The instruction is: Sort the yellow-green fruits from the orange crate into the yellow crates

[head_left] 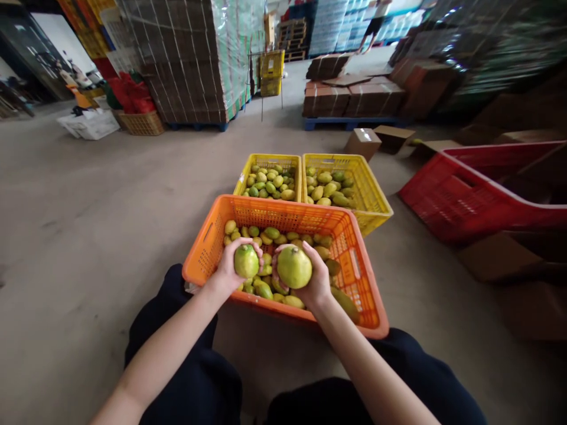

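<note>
Two bare forearms (177,337) are stretched forward over dark-trousered legs (190,383), converging above an orange crate (287,211). A smaller green-yellow fruit (246,261) is cupped in the left hand (227,265), a larger fruit (295,267) in the right hand (318,280). Similar fruits (264,290) are held below. Two yellow crates (370,200) are set beyond, on grey floor (110,236); wrapped stacks (181,65) are seen behind.

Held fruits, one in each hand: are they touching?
Apart. The head view shows a gap between the smaller fruit in the left hand and the larger fruit in the right hand, crated fruit showing between.
</note>
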The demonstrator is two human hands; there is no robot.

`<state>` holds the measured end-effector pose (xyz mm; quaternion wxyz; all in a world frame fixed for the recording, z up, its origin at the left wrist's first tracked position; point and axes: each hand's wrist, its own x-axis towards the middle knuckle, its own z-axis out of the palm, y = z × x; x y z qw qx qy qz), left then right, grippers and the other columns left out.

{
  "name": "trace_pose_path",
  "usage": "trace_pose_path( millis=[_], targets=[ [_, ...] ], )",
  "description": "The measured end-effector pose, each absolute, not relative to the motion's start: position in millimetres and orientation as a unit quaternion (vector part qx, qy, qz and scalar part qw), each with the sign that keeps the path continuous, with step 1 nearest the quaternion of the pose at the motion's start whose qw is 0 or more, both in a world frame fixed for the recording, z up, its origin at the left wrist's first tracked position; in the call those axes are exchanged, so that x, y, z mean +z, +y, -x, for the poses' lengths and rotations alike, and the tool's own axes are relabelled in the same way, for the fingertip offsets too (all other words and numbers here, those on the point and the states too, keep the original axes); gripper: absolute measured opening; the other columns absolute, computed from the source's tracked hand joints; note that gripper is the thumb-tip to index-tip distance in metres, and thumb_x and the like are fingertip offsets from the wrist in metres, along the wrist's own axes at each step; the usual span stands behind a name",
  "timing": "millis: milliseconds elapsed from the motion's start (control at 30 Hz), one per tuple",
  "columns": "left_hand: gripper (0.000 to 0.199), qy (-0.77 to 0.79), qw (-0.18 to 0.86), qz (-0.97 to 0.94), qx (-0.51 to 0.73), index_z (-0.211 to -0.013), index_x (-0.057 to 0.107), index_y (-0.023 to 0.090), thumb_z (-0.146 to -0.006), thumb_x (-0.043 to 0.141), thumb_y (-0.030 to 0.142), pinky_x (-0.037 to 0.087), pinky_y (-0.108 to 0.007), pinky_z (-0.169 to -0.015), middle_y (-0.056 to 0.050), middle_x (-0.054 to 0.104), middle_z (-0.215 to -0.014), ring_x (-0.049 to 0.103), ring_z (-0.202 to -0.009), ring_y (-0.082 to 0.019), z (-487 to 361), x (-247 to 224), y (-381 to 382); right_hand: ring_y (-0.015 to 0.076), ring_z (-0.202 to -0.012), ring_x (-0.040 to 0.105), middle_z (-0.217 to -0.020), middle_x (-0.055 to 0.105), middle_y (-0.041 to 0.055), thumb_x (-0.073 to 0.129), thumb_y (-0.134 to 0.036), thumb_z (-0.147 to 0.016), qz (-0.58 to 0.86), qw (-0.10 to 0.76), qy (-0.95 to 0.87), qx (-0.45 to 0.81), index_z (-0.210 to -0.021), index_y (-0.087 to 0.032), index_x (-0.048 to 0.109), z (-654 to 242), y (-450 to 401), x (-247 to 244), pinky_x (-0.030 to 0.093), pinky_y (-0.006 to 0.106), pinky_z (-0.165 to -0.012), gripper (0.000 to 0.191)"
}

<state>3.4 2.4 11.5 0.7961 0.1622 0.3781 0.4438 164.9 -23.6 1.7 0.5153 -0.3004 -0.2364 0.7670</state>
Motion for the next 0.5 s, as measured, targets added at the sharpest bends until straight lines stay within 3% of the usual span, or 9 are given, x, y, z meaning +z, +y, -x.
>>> trace_pose_path(
  millis=[167, 333, 500],
  targets=[
    [0.027, 0.399, 0.762, -0.243, 0.448, -0.051, 0.062, 0.013, -0.069, 0.056, 0.032, 0.043, -0.024, -0.046, -0.005, 0.058, -0.052, 0.054, -0.046, -0.013, -6.3, 13.4, -2.3, 0.0163, -0.043, 0.058, -0.066, 0.069, 0.0065, 0.063, -0.056, -0.069, 0.324, 0.510, -0.277, 0.747, -0.076, -0.016, 0.069, -157.8, -26.5, -1.1, 0.035, 0.021, -0.028, 0.041],
    [0.032, 0.399, 0.733, -0.306, 0.457, -0.049, 0.064, 0.012, -0.070, 0.055, 0.034, 0.043, -0.024, -0.050, -0.007, 0.059, -0.053, 0.054, -0.049, -0.013, -4.8, 15.3, -4.7, 0.0169, -0.055, 0.062, -0.072, 0.070, 0.0076, 0.067, -0.053, -0.069, 0.348, 0.510, -0.329, 0.714, -0.075, -0.015, 0.072, -154.3, -30.6, -3.1, 0.046, 0.023, -0.040, 0.039],
    [0.033, 0.387, 0.731, -0.327, 0.457, -0.048, 0.065, 0.013, -0.071, 0.053, 0.033, 0.043, -0.024, -0.050, -0.007, 0.059, -0.052, 0.053, -0.050, -0.013, -4.4, 16.5, -5.2, 0.0177, -0.056, 0.061, -0.073, 0.070, 0.0073, 0.066, -0.055, -0.069, 0.360, 0.508, -0.337, 0.707, -0.075, -0.016, 0.073, -154.7, -32.1, -2.4, 0.049, 0.026, -0.046, 0.040]
  ],
)
